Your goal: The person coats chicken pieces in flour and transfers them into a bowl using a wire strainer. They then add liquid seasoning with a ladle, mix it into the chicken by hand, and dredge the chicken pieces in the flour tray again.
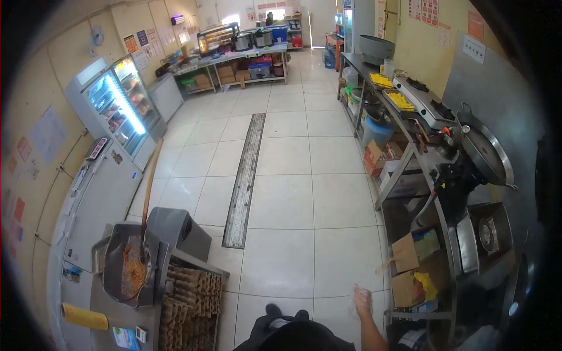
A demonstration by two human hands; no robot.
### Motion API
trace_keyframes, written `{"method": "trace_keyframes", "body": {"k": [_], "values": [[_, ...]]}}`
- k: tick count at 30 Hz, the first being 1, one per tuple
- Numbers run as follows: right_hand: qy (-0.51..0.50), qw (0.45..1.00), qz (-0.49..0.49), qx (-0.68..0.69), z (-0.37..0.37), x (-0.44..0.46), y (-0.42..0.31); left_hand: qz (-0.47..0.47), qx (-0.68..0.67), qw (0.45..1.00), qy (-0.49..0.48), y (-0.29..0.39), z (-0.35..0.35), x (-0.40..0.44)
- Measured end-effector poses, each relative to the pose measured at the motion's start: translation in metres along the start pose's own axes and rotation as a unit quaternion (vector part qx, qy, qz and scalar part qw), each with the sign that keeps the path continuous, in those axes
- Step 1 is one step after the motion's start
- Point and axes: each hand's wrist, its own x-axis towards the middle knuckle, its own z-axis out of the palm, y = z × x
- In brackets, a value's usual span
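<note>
My right hand (362, 300) hangs low over the tiled floor, at the bottom right of centre. Thin clear plastic, which looks like a disposable glove, covers it. Its fingers are loosely apart, and no object shows in them. Nearest to it are the opened cardboard boxes (406, 289) on the lower shelf of the right-hand metal bench. My left hand is out of view. Both of my dark shoes (273, 310) show at the bottom of the picture.
A large wok (485, 147) and a gas stove (422, 99) stand on the right bench. At left, a deep pan (111, 275) holds orange-brown food and a long wooden-handled tool (153, 181). Egg trays (190, 304) are stacked below. A drain grate (244, 181) runs along the floor.
</note>
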Motion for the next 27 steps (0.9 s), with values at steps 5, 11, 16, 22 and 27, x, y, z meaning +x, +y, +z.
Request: {"method": "trace_keyframes", "body": {"k": [5,11,16,22,27], "values": [[-0.017,1.0,0.021,0.01,-0.004,0.024,-0.064,-0.015,0.094,0.992,-0.084,0.019,0.007,0.053],[-0.035,0.998,-0.018,-0.044,0.014,0.101,-0.107,-0.016,0.237,0.951,-0.2,0.05,-0.024,0.137],[-0.056,0.984,0.077,-0.153,0.005,0.163,-0.111,0.003,0.405,0.869,-0.285,0.086,-0.039,0.243],[-0.044,0.931,0.333,-0.142,0.015,0.219,0.03,0.07,0.652,0.702,-0.278,0.087,-0.046,0.366],[-0.144,0.921,0.312,-0.183,0.007,0.273,0.039,-0.06,0.617,0.782,-0.057,0.102,-0.022,0.395]]}}
